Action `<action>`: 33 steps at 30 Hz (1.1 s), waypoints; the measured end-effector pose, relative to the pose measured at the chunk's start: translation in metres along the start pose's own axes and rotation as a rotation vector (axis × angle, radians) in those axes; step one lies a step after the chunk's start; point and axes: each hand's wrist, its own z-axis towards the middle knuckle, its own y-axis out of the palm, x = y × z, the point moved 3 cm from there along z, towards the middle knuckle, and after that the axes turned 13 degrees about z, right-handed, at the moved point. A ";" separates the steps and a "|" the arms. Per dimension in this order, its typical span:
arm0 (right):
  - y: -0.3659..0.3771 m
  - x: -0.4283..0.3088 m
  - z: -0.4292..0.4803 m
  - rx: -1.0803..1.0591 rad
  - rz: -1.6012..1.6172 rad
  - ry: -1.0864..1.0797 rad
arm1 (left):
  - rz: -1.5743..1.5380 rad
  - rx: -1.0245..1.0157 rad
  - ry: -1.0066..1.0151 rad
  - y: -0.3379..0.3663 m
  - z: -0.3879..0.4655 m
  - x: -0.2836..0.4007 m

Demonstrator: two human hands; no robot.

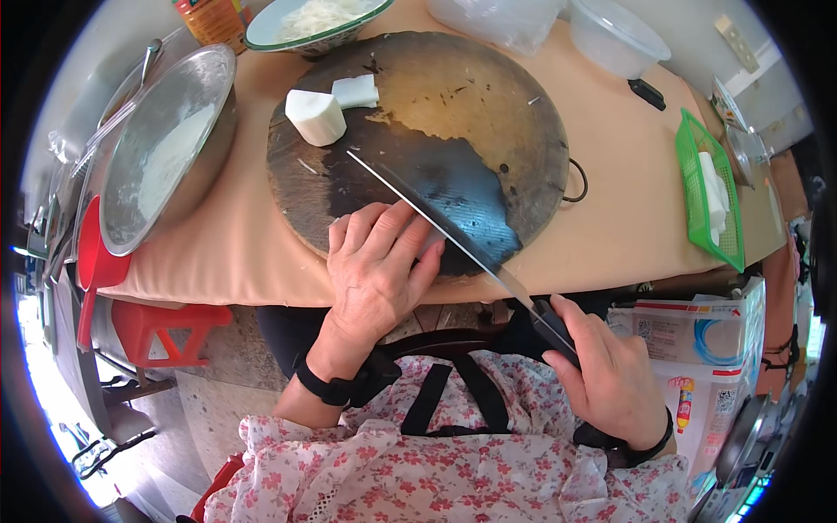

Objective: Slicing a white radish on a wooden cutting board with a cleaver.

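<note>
My right hand (605, 369) grips the black handle of a kitchen knife (425, 212), whose blade slants up and left over a round wooden chopping board (536, 131). Fingers bent, my left hand (382, 255) presses on a pale piece of food (428, 243) at the board's near edge, beside the blade. The fingers hide most of that piece. A thick white chunk of peeled vegetable, perhaps radish (316, 118), rests at the board's upper left. Flat white slices (356, 91) lie against it. A dark wet patch covers much of the board.
On the left are a metal bowl of white powder (222, 118) and a red scoop (104, 261). An enamel bowl of white shreds (320, 40), a plastic bag (500, 19) and a lidded plastic tub (618, 39) stand behind. At right is a green basket with white pieces (696, 229).
</note>
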 end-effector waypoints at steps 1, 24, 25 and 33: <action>0.000 0.001 0.001 0.001 0.002 0.004 | -0.002 -0.003 0.003 0.000 0.000 0.000; -0.004 0.016 -0.011 0.142 0.153 -0.045 | 0.001 -0.037 -0.033 -0.005 0.002 0.003; -0.004 0.016 -0.011 0.142 0.153 -0.045 | 0.001 -0.037 -0.033 -0.005 0.002 0.003; -0.004 0.016 -0.010 0.137 0.176 -0.046 | 0.007 -0.034 -0.019 -0.003 0.001 0.003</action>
